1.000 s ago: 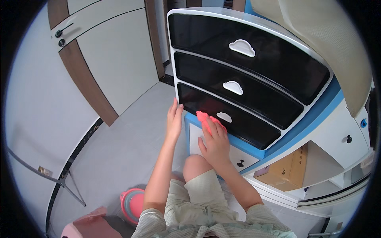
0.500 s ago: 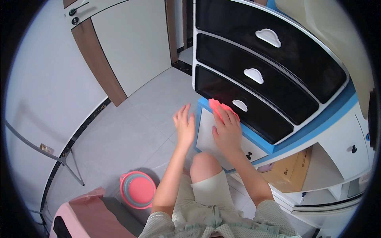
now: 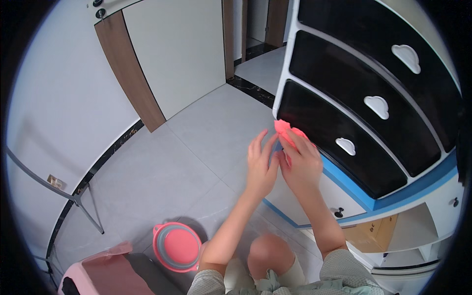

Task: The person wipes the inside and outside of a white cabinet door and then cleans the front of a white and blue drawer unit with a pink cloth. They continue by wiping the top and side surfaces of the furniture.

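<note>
A pink cloth (image 3: 283, 127) is bunched under the fingers of my right hand (image 3: 305, 166), at the lower left corner of a drawer unit (image 3: 339, 136) with black fronts, a white frame and white cloud-shaped handles. Right beside it is my left hand (image 3: 262, 164), its fingers apart and its thumb close to the right thumb. Whether the left fingertips touch the cloth I cannot tell. Below the cloth runs the blue edge (image 3: 344, 182) of the cabinet top that the drawers stand on.
A pink and grey basin (image 3: 179, 246) stands on the tiled floor at the lower left, near a pink-covered piece of furniture (image 3: 98, 270). Behind are a door (image 3: 177, 49) and a metal leg frame (image 3: 44, 182). A cardboard box (image 3: 371, 235) sits in the cabinet's open shelf.
The view has turned left, so the drawers appear farther right. My left hand has come closer to my right hand, and the cloth is now at the drawer unit's left corner.
</note>
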Motion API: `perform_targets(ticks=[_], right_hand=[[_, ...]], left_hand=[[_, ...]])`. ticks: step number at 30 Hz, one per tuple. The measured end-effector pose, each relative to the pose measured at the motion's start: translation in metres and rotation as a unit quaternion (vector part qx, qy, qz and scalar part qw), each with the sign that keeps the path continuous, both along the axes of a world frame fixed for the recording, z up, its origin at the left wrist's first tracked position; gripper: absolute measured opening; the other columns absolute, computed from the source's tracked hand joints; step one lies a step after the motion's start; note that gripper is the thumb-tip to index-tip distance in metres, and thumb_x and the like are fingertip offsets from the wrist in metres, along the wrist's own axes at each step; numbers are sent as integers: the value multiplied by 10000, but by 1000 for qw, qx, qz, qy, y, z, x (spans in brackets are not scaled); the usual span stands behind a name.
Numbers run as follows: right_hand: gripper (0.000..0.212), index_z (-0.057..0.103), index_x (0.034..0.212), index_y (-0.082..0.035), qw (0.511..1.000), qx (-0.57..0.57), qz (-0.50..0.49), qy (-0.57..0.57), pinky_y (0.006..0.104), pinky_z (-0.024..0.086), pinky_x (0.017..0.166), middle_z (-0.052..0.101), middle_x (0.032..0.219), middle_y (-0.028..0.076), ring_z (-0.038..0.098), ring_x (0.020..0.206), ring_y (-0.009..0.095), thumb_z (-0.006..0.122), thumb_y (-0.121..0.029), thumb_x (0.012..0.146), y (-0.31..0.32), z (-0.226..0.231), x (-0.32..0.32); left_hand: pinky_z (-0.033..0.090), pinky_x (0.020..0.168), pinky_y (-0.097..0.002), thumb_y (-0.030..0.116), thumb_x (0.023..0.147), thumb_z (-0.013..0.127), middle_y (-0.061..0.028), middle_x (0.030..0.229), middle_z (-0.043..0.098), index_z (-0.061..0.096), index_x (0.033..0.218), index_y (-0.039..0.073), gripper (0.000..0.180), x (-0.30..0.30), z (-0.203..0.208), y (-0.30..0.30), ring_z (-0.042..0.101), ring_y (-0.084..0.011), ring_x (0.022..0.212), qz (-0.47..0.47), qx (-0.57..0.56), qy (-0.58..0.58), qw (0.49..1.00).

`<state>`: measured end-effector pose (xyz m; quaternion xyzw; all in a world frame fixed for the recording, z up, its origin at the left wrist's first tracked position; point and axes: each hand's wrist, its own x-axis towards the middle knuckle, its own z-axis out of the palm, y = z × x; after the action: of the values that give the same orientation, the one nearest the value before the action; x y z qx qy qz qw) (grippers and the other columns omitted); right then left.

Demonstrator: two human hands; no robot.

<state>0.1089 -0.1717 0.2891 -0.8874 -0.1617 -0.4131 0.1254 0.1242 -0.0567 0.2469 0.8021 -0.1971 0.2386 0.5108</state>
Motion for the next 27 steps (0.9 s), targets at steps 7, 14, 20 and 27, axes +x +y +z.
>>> perform_targets(ticks=[7,14,20,27], right_hand=[[341,685,951,-66,999,0,-23,-42,360,485,821,619,1095,54,612,993,242,684,-19,614,16,-2,8],[304,703,923,-94,996,23,-29,-76,343,505,782,652,1024,35,633,943,223,661,-3,636,16,-3,14],[284,717,906,-131,999,24,-33,0,320,508,779,656,1012,29,635,917,215,657,1,662,12,13,9],[316,695,976,-99,986,-3,-34,165,346,493,825,622,1106,61,606,968,245,616,31,699,4,38,-15]], left_hand=[[245,1047,-411,75,853,423,-148,1392,343,401,1339,48,488,12,-11,-2,328,-333,1244,-42,-69,-22,997],[289,1007,-448,67,834,460,-136,1363,382,467,1283,68,449,23,-7,4,343,-360,1203,-37,-54,-54,996],[288,1024,-441,34,805,470,-100,1325,463,521,1217,73,417,27,9,20,376,-338,1211,-66,-38,-34,996],[374,963,-415,-10,772,512,-110,1214,556,518,1224,62,458,11,30,31,495,-314,1120,-108,-32,85,990]])
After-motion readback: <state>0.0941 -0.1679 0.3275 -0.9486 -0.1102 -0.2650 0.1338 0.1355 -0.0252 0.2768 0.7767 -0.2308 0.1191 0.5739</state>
